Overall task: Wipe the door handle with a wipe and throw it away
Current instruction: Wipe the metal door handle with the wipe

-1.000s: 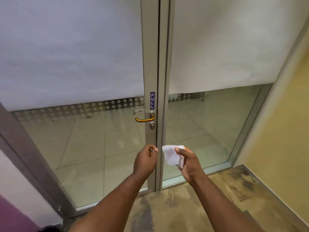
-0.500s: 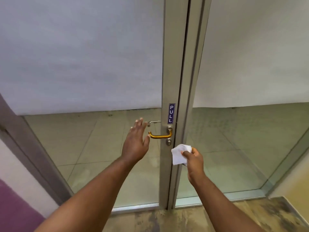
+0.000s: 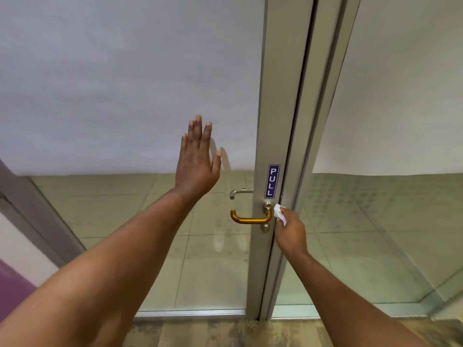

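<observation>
A brass lever door handle (image 3: 250, 219) sticks out leftward from the metal frame of the glass door (image 3: 273, 121). My right hand (image 3: 290, 231) is shut on a folded white wipe (image 3: 279, 213), which touches the handle's base at its right end. My left hand (image 3: 198, 161) is flat and open, fingers up, against the frosted glass above and left of the handle. It holds nothing.
A blue "PULL" sticker (image 3: 272, 181) sits just above the handle, a round lock (image 3: 265, 227) just below it. A silver handle (image 3: 239, 192) shows through the glass on the far side. A second glass panel (image 3: 388, 121) stands to the right. Worn floor (image 3: 225, 331) lies below.
I have come closer to the door. My left hand rose from handle height onto the frosted glass. My right hand carried the wipe up and left to the handle's base.
</observation>
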`<control>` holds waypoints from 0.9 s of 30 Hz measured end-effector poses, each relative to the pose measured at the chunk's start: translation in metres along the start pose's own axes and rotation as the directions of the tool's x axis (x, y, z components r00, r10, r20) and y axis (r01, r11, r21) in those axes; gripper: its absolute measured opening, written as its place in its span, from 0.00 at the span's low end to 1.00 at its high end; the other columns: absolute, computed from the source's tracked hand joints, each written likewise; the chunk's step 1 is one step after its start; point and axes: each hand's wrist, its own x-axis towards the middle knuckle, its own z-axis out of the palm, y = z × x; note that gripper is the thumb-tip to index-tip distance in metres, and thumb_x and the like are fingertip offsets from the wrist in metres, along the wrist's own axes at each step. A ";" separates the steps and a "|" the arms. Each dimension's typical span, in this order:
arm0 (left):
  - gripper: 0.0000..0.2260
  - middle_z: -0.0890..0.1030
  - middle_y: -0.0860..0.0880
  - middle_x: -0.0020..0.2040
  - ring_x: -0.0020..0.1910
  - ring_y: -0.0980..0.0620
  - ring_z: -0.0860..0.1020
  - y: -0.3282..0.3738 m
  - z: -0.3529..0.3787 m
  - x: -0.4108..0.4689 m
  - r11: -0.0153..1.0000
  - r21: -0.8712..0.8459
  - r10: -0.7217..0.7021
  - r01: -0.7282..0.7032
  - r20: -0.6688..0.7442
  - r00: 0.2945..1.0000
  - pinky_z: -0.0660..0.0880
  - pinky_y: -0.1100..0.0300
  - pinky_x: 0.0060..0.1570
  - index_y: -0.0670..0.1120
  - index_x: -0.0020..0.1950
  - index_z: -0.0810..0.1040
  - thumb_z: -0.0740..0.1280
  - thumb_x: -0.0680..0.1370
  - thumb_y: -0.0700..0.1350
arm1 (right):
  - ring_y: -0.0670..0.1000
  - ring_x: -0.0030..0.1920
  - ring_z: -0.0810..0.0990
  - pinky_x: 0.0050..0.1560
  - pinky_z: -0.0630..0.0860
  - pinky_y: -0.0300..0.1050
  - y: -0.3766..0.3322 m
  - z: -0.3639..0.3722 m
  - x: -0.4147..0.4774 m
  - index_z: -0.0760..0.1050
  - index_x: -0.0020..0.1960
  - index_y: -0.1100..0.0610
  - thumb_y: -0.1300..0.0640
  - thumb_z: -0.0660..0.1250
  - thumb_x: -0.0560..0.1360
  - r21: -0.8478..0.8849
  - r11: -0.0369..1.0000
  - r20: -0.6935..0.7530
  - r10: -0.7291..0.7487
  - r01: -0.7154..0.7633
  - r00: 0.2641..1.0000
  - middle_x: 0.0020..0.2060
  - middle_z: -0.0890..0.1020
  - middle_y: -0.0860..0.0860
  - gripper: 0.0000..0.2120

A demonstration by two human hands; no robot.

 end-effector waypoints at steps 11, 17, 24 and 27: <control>0.34 0.41 0.43 0.84 0.83 0.46 0.38 -0.029 0.034 0.027 0.990 0.079 0.123 -0.120 -0.033 0.992 0.39 0.48 0.81 0.45 0.84 0.42 0.57 0.85 0.50 | 0.52 0.68 0.71 0.63 0.76 0.50 0.006 0.036 0.019 0.77 0.67 0.56 0.49 0.55 0.83 -0.464 0.809 0.276 -0.256 0.362 0.927 0.66 0.76 0.51 0.20; 0.31 0.42 0.43 0.84 0.83 0.48 0.38 -0.035 0.041 0.030 0.989 0.054 0.144 -0.140 -0.073 0.987 0.39 0.48 0.81 0.45 0.84 0.44 0.55 0.85 0.49 | 0.52 0.56 0.78 0.52 0.79 0.48 0.010 0.048 0.021 0.79 0.61 0.59 0.50 0.55 0.84 -0.308 0.935 0.118 -0.146 0.176 0.982 0.59 0.75 0.50 0.19; 0.31 0.40 0.48 0.84 0.83 0.48 0.40 -0.042 0.047 0.032 0.983 0.053 0.181 -0.176 -0.115 0.977 0.39 0.50 0.81 0.46 0.84 0.45 0.55 0.85 0.47 | 0.46 0.41 0.78 0.35 0.68 0.24 0.000 0.064 0.025 0.78 0.48 0.57 0.59 0.62 0.82 0.214 0.962 -0.182 0.212 -0.171 0.960 0.48 0.81 0.54 0.07; 0.31 0.39 0.49 0.84 0.83 0.48 0.40 -0.043 0.050 0.033 0.982 0.047 0.186 -0.181 -0.133 0.974 0.39 0.50 0.81 0.46 0.85 0.45 0.56 0.85 0.46 | 0.47 0.36 0.82 0.31 0.72 0.33 -0.006 0.066 0.035 0.81 0.38 0.54 0.58 0.68 0.77 0.419 0.821 -0.179 0.494 -0.388 0.851 0.33 0.83 0.48 0.10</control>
